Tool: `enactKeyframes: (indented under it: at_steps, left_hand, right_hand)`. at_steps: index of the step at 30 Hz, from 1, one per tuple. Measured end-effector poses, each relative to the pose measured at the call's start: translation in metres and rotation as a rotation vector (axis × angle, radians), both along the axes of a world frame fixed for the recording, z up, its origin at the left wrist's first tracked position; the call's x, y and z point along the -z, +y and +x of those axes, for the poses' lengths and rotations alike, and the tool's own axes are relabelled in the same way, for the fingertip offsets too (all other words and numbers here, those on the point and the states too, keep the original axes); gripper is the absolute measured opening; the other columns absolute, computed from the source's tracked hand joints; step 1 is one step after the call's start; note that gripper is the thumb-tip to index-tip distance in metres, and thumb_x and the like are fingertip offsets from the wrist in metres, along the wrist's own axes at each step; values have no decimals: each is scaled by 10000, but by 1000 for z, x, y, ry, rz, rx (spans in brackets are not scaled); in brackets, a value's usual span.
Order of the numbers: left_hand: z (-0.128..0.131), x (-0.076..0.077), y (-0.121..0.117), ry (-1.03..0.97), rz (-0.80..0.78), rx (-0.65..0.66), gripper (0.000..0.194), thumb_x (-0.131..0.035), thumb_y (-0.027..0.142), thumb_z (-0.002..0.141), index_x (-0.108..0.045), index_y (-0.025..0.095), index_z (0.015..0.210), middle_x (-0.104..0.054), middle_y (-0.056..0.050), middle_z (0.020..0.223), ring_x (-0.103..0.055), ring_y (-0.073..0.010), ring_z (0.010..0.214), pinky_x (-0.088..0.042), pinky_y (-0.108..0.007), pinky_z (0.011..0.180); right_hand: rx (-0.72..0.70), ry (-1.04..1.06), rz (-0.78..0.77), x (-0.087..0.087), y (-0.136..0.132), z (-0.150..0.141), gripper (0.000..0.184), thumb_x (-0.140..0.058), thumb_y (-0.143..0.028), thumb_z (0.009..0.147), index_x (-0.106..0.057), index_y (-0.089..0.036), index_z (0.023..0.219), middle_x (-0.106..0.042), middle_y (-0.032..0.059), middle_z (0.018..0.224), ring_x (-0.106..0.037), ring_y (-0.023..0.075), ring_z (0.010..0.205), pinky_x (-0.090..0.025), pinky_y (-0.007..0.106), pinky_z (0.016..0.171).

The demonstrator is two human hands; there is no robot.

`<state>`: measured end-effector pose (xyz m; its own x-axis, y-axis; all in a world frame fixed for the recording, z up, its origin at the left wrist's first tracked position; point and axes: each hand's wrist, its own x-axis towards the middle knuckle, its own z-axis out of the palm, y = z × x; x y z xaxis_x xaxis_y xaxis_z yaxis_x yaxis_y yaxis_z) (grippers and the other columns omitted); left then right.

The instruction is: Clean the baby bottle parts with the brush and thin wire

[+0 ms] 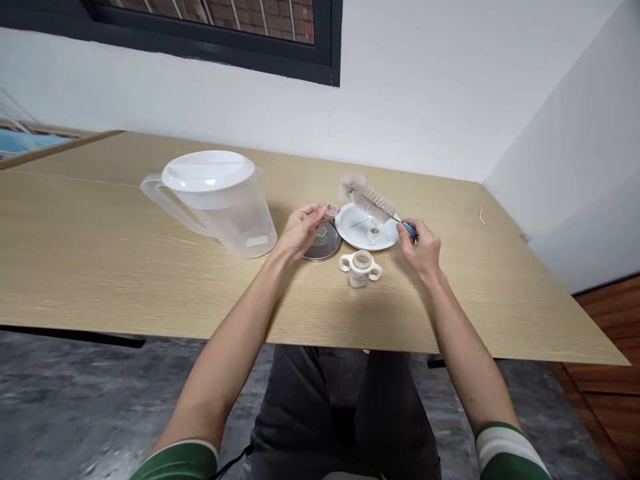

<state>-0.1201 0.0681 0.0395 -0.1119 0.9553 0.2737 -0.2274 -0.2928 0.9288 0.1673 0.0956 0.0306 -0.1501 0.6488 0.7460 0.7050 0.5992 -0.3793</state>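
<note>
Dark trousers (345,420) lie nearest, on the near side of the two-handled cup (360,272), the reference for positions. Right hand (423,247), right of the cup: fingers are closed around the blue handle of the brush (370,200). Left hand (303,232), beyond the cup to its left: thumb and fingertips are pinched on a small clear part (331,211). Brush bristles are pale and point left above the white dish (350,233); contact cannot be determined. Cup stands upright, cream, open-topped, with red lettering. Dish sits just beyond it; a round metal plate (325,252) sits beyond left. Pitcher (220,203), lidded, stands farther left. Table (100,267): a bare strip separates cup from front edge; wider free surface extends right of the cup toward a bent white piece (481,215).
</note>
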Motion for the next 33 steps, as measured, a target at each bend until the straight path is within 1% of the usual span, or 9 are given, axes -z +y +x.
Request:
enactKeyframes:
  at_steps: [4, 8, 12, 16, 22, 24, 27, 30, 33]
  left_hand:
    - [1, 4, 2, 22, -15, 9, 341, -842, 484, 723, -751, 200, 889, -766, -97, 1064, -715, -219, 973, -524, -296, 752]
    - [0, 7, 4, 33, -37, -25, 404, -884, 508, 648, -751, 198, 871, -778, -102, 1003, -719, -233, 951, -528, -306, 721]
    - [-1, 8, 6, 68, -14, -28, 420, -859, 546, 667, -738, 189, 852, -774, -118, 1027, -713, -258, 1007, -545, -319, 726]
    - [-2, 10, 8, 24, -8, -34, 489, -889, 519, 639, -669, 186, 922, -772, -131, 1020, -725, -259, 1007, -560, -328, 757]
    - [-2, 11, 8, -82, -49, -44, 597, -948, 445, 558, -604, 189, 974, -780, -116, 966, -734, -249, 953, -549, -319, 743]
    - [-1, 10, 6, -118, -76, -48, 570, -951, 393, 558, -625, 178, 973, -782, -105, 951, -732, -221, 909, -526, -283, 711]
    - [0, 5, 3, -153, -68, -26, 415, -907, 339, 633, -672, 149, 917, -778, -101, 953, -718, -182, 878, -493, -241, 703]
    - [1, 0, -1, -190, -13, 26, 237, -826, 320, 726, -705, 138, 816, -770, -89, 951, -701, -160, 864, -489, -225, 721]
    - [0, -3, -3, -262, -20, 64, 179, -780, 303, 754, -711, 148, 810, -761, -68, 926, -688, -142, 806, -496, -221, 703]
  right_hand:
    - [-26, -17, 13, 0, -4, -5, 385, -458, -500, 995, -679, -186, 1010, -725, 62, 830, -615, 161, 651, -456, 283, 656]
    - [-62, -99, 36, 0, -7, -8, 376, -440, -461, 1017, -693, -183, 1016, -743, 75, 869, -646, 166, 702, -444, 277, 667]
    - [63, -166, 41, -1, 1, 2, 375, -426, -441, 1024, -709, -195, 1013, -756, 85, 908, -671, 192, 784, -410, 280, 657]
    - [159, -76, 45, -2, 7, 12, 353, -452, -453, 1011, -697, -199, 1001, -749, 69, 870, -661, 190, 736, -407, 284, 649]
    - [-15, -91, 20, 0, -4, -5, 374, -436, -468, 1016, -683, -188, 1043, -747, 72, 889, -660, 172, 733, -430, 277, 676]
    - [-31, -130, 15, 2, -5, -8, 364, -431, -449, 1023, -690, -193, 1042, -754, 69, 915, -671, 175, 776, -421, 273, 681]
    - [64, -135, -5, 5, 1, -2, 339, -447, -428, 1018, -700, -203, 1032, -760, 63, 934, -678, 186, 814, -393, 272, 659]
    - [176, -65, -34, 4, 8, 6, 335, -477, -454, 998, -700, -205, 1011, -760, 61, 906, -667, 198, 782, -385, 278, 649]
    - [197, 7, -37, 1, 8, 8, 353, -477, -488, 988, -689, -206, 1008, -754, 59, 900, -650, 195, 744, -396, 286, 661]
